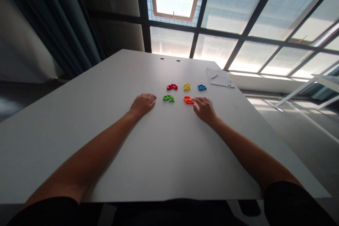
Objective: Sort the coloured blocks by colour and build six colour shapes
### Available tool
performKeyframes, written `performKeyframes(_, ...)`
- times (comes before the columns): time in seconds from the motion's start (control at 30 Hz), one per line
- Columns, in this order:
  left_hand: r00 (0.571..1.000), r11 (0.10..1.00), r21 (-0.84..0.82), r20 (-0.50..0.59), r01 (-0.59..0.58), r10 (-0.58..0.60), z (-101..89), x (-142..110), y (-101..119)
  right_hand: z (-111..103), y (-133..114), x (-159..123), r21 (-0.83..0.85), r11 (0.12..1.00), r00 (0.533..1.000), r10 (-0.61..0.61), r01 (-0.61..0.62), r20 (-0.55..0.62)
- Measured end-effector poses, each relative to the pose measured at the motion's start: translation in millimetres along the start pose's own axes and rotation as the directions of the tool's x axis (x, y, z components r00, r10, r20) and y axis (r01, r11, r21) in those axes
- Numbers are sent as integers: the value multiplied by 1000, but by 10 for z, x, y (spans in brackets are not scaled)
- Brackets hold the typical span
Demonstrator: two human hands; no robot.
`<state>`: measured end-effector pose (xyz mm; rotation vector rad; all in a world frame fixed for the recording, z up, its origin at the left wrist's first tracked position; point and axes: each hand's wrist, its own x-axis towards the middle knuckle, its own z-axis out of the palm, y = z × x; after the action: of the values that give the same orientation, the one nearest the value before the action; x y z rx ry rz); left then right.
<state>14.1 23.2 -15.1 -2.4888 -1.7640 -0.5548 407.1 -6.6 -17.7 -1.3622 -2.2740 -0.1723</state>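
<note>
My left hand [143, 104] rests on the white table, its fingers loosely bent and holding nothing. To its right, a short gap away, lies a small cluster of green blocks [168, 98]. My right hand [205, 109] lies with thumb and fingers apart, fingertips at the edge of the orange blocks [188, 100]; whether they press on them I cannot tell. Partly hidden behind that hand is something whitish [210, 101]. Farther back, red blocks [172, 87], yellow blocks [186, 87] and blue blocks [202, 87] form a row of separate clusters.
White paper [217, 77] with a pen [214, 76] and another small pen-like item [229, 83] lies near the table's right edge. Two round holes [178, 60] are set at the far end of the table [148, 155]. Windows stand beyond, and a dark curtain [60, 17] hangs at left.
</note>
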Motion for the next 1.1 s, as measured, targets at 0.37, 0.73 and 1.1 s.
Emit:
performKeyframes(0.37,1000,1000,0,1,4,-4,-25,-9,11,49,-93,97,-32,988,980,-146,152,135)
performKeyframes(0.73,1000,1000,11,8,7,-7,-32,-12,8,23,-108,72,17,990,987,-140,140,72)
performKeyframes(1.1,1000,999,-54,1,2,-2,-62,-218,173,-5,-325,-174,237,946,973,-200,223,-117)
